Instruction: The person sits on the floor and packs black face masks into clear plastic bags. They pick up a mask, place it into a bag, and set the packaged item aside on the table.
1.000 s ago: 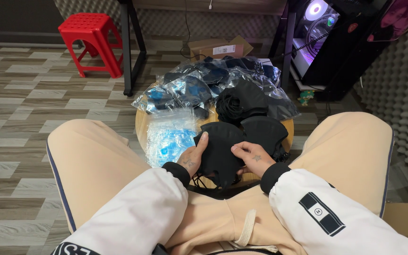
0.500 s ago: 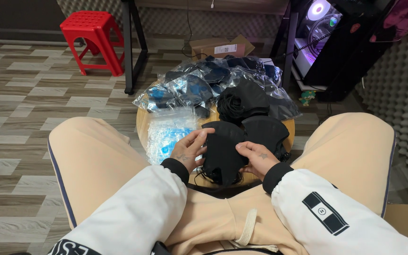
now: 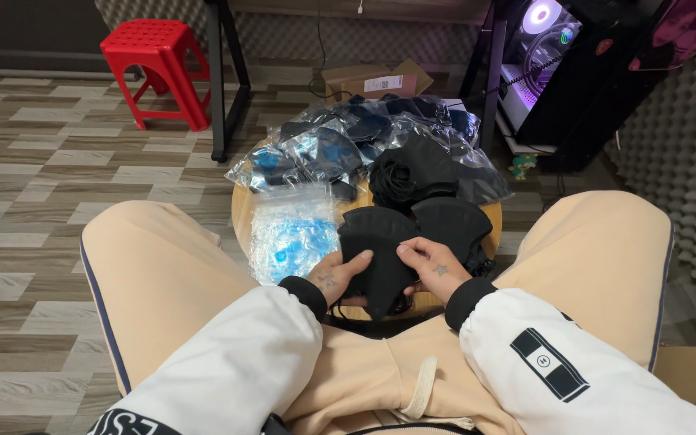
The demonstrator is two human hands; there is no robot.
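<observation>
A black fabric face mask (image 3: 376, 250) lies at the near edge of a small round wooden table (image 3: 242, 216) between my knees. My left hand (image 3: 337, 274) grips its left side, thumb on top. From the right, my right hand (image 3: 430, 266) pinches the same mask near its middle. A second black mask (image 3: 454, 219) rests just behind it, and a heap of black masks (image 3: 412, 171) sits farther back. Left of my hands lies a stack of clear plastic bags with blue print (image 3: 293, 232).
Several clear bags with dark masks inside (image 3: 316, 151) cover the table's far side. A red plastic stool (image 3: 155, 66) stands at back left, black desk legs (image 3: 221, 89) and a cardboard box (image 3: 374, 79) behind the table, and a lit computer case (image 3: 537, 56) at back right.
My left hand has slid from the mask's top left down to its lower left side. The right hand has moved inward onto the mask's middle. The mask sits slightly nearer me.
</observation>
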